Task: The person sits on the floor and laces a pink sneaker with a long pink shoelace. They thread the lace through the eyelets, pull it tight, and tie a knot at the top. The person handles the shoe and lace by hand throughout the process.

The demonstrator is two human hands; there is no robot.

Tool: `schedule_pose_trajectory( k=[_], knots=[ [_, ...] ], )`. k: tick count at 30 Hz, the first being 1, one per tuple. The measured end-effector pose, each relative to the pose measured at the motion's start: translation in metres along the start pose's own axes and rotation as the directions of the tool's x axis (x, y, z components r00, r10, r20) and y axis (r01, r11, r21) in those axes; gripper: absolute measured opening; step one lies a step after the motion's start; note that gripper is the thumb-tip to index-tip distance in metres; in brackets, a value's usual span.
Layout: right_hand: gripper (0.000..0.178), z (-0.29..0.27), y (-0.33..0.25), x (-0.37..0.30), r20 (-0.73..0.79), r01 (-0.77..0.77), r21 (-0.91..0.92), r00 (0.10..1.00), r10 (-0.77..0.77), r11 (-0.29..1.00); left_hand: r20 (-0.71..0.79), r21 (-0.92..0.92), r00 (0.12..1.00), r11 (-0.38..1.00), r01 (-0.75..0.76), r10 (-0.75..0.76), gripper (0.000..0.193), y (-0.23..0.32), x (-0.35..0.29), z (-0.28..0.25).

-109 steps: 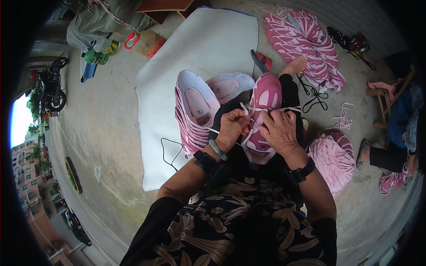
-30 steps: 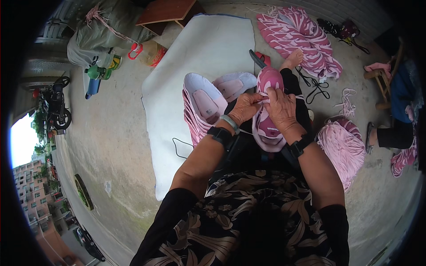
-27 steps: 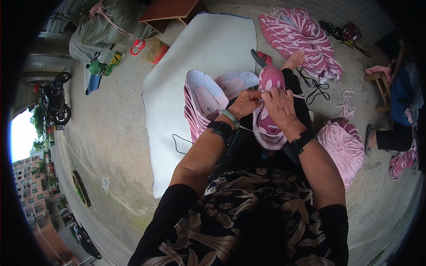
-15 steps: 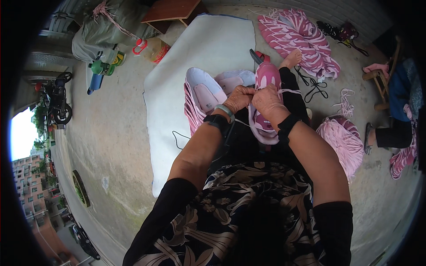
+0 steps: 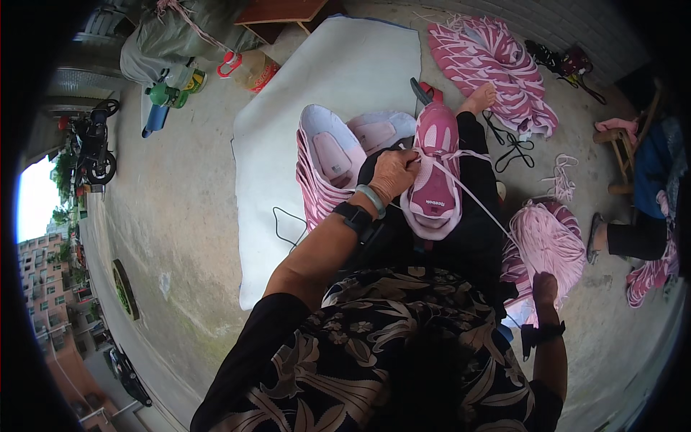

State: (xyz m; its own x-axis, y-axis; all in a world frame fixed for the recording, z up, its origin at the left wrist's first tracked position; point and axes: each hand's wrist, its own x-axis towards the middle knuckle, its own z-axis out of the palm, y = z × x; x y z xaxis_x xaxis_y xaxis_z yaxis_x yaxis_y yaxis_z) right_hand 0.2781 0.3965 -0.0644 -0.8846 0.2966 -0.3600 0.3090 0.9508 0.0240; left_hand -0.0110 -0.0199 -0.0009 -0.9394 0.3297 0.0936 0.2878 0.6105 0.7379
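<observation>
The largest thing is the pale sheet (image 5: 324,72) on the ground, with a stack of pink shoe uppers (image 5: 335,147) at its near right side. A big bundle of striped pink pieces (image 5: 493,75) lies beyond the sheet, to the right, and a heap of pink laces (image 5: 553,241) sits to the right of the black trousers (image 5: 479,230).

Both hands were together at the pink shoe upper (image 5: 432,189) half a second ago; now the right hand (image 5: 545,289) is down beside the lace heap, and a single lace (image 5: 472,194) slants straight across from the shoe. That leaves the left hand (image 5: 392,175) alone to steady the upper, and the strand seems to have little slack.

The upper lies between the legs, toe away from the body, just right of the left hand, whose fingers pinch its lacing edge (whether they trap lace too, I cannot tell). The right hand is well apart from it; its dark, blurred fingers hide their grip.
</observation>
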Motion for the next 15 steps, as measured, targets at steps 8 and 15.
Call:
schedule_pose_trajectory(
  k=[8, 15],
  knots=[
    [0.021, 0.011, 0.048, -0.040, 0.414, -0.386, 0.648, 0.902, 0.121, 0.657, 0.006, 0.270, 0.999, 0.963, 0.029, -0.031, 0.025, 0.026, 0.004, 0.004],
    [0.025, -0.131, -0.173, 0.071, -0.403, 0.589, 0.308, 0.792, -0.459, 0.747, -0.002, 0.510, 0.944, 0.812, -0.284, 0.331, 0.033, 0.052, 0.019, -0.005]
  ],
)
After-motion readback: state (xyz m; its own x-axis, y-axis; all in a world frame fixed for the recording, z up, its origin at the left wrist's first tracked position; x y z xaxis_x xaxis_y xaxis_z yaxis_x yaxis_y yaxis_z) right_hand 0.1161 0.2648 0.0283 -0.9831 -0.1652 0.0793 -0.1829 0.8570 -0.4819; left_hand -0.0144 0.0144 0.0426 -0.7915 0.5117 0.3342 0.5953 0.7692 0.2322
